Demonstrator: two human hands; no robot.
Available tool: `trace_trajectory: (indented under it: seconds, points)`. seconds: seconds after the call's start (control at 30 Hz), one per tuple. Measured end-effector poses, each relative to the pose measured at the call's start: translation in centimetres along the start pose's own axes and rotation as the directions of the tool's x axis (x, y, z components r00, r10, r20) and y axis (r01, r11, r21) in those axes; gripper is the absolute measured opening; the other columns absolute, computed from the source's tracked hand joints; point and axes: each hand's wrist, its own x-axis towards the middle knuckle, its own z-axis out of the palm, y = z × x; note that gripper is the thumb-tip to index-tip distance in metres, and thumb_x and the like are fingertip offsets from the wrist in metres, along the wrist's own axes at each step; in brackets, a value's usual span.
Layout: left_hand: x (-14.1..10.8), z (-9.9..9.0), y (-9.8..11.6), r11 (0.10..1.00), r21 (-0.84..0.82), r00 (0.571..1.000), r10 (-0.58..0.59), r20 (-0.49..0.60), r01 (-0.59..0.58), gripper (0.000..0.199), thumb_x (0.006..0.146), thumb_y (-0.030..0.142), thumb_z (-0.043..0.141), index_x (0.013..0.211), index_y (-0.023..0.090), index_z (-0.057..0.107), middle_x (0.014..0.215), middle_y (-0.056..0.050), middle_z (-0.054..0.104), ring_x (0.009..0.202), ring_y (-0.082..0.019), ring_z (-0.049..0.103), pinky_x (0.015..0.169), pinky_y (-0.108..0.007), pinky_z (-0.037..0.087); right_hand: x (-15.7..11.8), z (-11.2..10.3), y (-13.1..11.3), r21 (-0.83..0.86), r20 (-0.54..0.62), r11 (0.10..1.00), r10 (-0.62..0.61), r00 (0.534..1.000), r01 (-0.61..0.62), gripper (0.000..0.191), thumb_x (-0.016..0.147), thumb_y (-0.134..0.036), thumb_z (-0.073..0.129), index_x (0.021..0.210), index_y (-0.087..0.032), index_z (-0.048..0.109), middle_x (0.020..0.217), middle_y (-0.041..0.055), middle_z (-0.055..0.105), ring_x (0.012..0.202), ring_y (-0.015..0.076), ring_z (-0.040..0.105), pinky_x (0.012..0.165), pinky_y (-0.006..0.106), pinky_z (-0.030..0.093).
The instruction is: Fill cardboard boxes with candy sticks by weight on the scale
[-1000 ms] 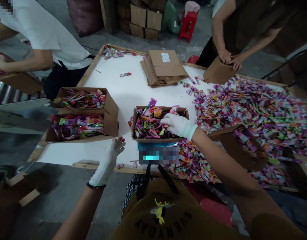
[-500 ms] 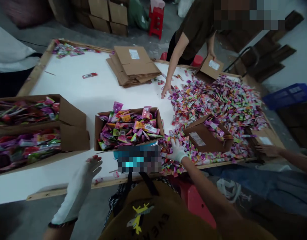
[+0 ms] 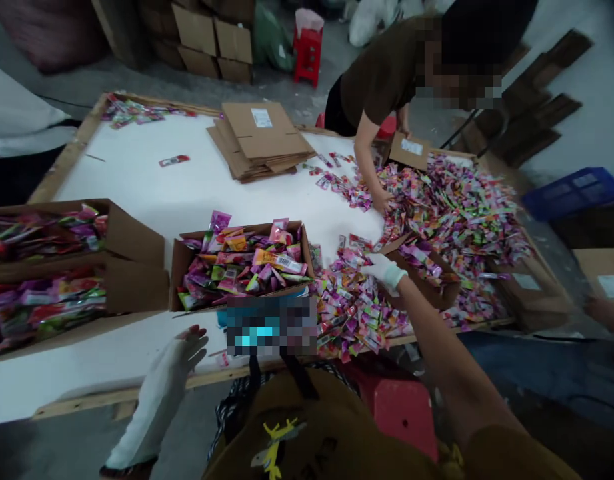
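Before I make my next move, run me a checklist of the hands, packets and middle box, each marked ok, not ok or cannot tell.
1. White-gloved right hand at the loose heap of small, shiny, multicoloured packets: ok.
2. Packet gripped in that hand: cannot tell, too small and blurred.
3. White-gloved left hand free: ok, open with nothing visible in it.
4. Open brown cardboard box in the middle standing upright: ok.
5. All its packets below the rim: not ok, a purple packet pokes up at the back.
6. Co-worker's bare hand apart from the right hand: ok.
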Motion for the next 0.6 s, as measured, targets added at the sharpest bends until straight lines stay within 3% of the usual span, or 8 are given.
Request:
trace_trajectory:
  seconds: [0.07, 0.13, 0.23, 0.3, 0.37, 0.47, 0.53, 0.6]
  points:
    - [-0.2, 0.7, 0.2, 1.0, -0.012, 1.0, -0.002, 0.005, 0.002, 0.054, 0.049, 0.053, 0.088, 0.091, 0.024, 0.069, 0.125, -0.013, 0.074, 0.136, -0.045, 0.059, 0.114, -0.06, 0.048, -0.9, -4.1, -2.1, 0.035, 0.002, 0.996, -0.087, 0.996, 0.087, 0.018, 0.08, -0.028, 0.069, 0.091, -0.014, 0.073, 0.075, -0.0003, 0.067, 0.076, 0.0183, 0.061, 0.073, 0.026, 0.047]
    - [-0.6, 1.2, 0.6, 1.0, -0.008, 1.0, -0.002, 0.003, 0.002, 0.057, 0.048, 0.055, 0.088, 0.092, 0.024, 0.069, 0.122, -0.014, 0.074, 0.135, -0.046, 0.059, 0.115, -0.062, 0.046, -2.0, -8.2, -5.2, 0.086, 0.022, 0.96, -0.269, 0.963, 0.266, 0.02, 0.08, -0.034, 0.07, 0.087, -0.016, 0.069, 0.071, -0.0032, 0.062, 0.07, 0.0155, 0.056, 0.068, 0.025, 0.044]
    - [-1.1, 1.9, 1.1, 1.0, -0.001, 1.0, 0.001, 0.002, -0.001, 0.059, 0.047, 0.055, 0.088, 0.094, 0.023, 0.069, 0.117, -0.015, 0.075, 0.133, -0.046, 0.061, 0.119, -0.064, 0.042, -3.6, -12.9, -11.7, 0.099, 0.037, 0.807, -0.587, 0.809, 0.582, 0.028, 0.081, -0.043, 0.074, 0.081, -0.017, 0.065, 0.07, -0.0048, 0.057, 0.066, 0.0121, 0.05, 0.065, 0.025, 0.04]
    - [-1.2, 2.0, 1.2, 1.0, -0.006, 1.0, 0.005, -0.002, -0.005, 0.06, 0.048, 0.054, 0.087, 0.095, 0.022, 0.069, 0.115, -0.016, 0.075, 0.132, -0.046, 0.062, 0.12, -0.064, 0.04, -4.3, -14.0, -16.7, 0.047, 0.071, 0.715, -0.699, 0.712, 0.698, 0.029, 0.084, -0.045, 0.074, 0.082, -0.017, 0.066, 0.072, -0.0046, 0.058, 0.068, 0.0116, 0.051, 0.067, 0.025, 0.04]
    - [-1.0, 1.7, 1.1, 1.0, -0.008, 1.0, 0.008, -0.011, -0.008, 0.059, 0.05, 0.054, 0.085, 0.098, 0.021, 0.07, 0.114, -0.016, 0.076, 0.131, -0.046, 0.063, 0.118, -0.064, 0.043, -4.4, -12.9, -21.6, -0.009, 0.172, 0.665, -0.735, 0.656, 0.747, 0.026, 0.087, -0.042, 0.073, 0.085, -0.016, 0.068, 0.073, -0.0039, 0.061, 0.069, 0.0119, 0.053, 0.069, 0.025, 0.042]
    - [-0.5, 0.5, 0.5, 1.0, -0.008, 1.0, -0.007, -0.021, 0.006, 0.055, 0.054, 0.05, 0.083, 0.099, 0.021, 0.07, 0.113, -0.016, 0.077, 0.129, -0.045, 0.065, 0.112, -0.061, 0.05, -3.6, -8.3, -27.1, -0.149, 0.348, 0.629, -0.689, 0.636, 0.763, 0.021, 0.086, -0.034, 0.074, 0.092, -0.014, 0.074, 0.082, 0.0005, 0.07, 0.074, 0.0151, 0.062, 0.072, 0.026, 0.046]
    - [-0.4, -0.3, -0.1, 0.999, -0.004, 0.999, -0.036, -0.042, 0.035, 0.052, 0.055, 0.046, 0.081, 0.098, 0.02, 0.07, 0.112, -0.017, 0.077, 0.129, -0.044, 0.066, 0.11, -0.06, 0.051, -2.9, -5.1, -28.9, -0.234, 0.386, 0.6, -0.665, 0.64, 0.765, 0.033, 0.08, -0.032, 0.081, 0.106, -0.013, 0.076, 0.101, 0.0071, 0.077, 0.087, 0.0214, 0.069, 0.078, 0.03, 0.053]
    - [-0.6, -0.9, -0.5, 0.999, -0.017, 0.996, -0.047, -0.08, 0.045, 0.052, 0.056, 0.045, 0.08, 0.1, 0.019, 0.07, 0.113, -0.018, 0.076, 0.13, -0.044, 0.065, 0.114, -0.061, 0.048, -2.5, -3.1, -29.1, -0.193, 0.341, 0.568, -0.725, 0.598, 0.8, 0.057, 0.073, -0.031, 0.088, 0.125, -0.014, 0.073, 0.128, 0.0141, 0.074, 0.108, 0.0291, 0.071, 0.092, 0.036, 0.057]
